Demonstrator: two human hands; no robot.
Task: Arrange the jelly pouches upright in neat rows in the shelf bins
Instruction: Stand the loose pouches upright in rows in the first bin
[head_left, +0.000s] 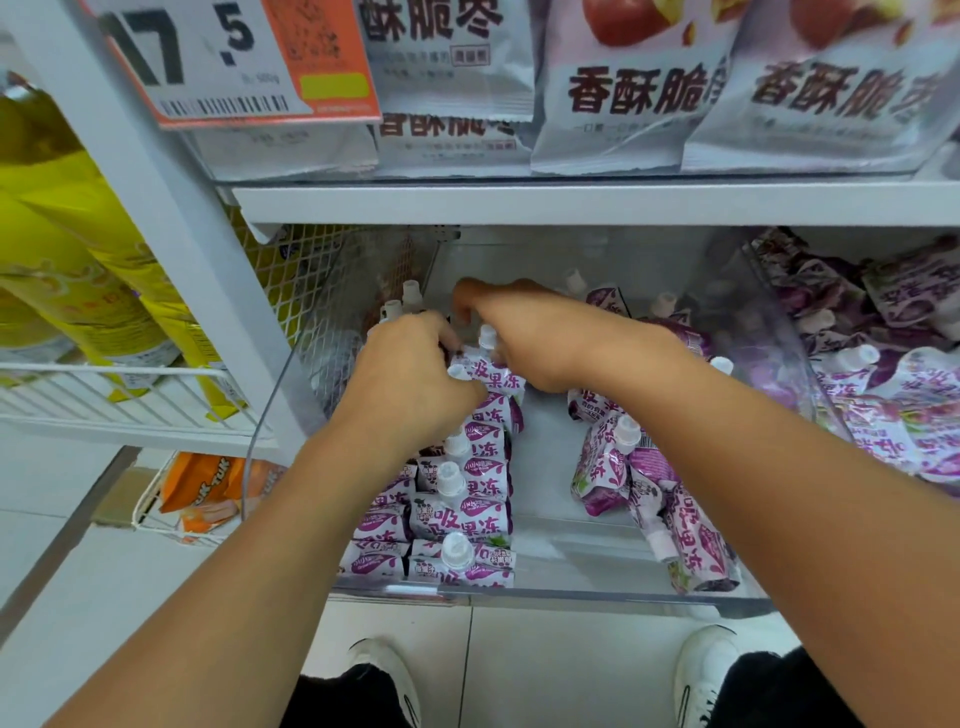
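Curled fingers of the left hand (410, 374) gripped the top of a purple-and-white spouted jelly pouch (485, 371) at the far end of the upright row in the clear plastic shelf bin (571, 587). The right hand (530, 332), at its two o'clock, pinched the same pouch, both forearms reaching forward.

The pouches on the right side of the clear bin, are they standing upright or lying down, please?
Lying down: the loose pouches sprawl at odd angles on the clear bin floor, caps pointing sideways.

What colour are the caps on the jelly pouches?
White caps, seen in the head view.
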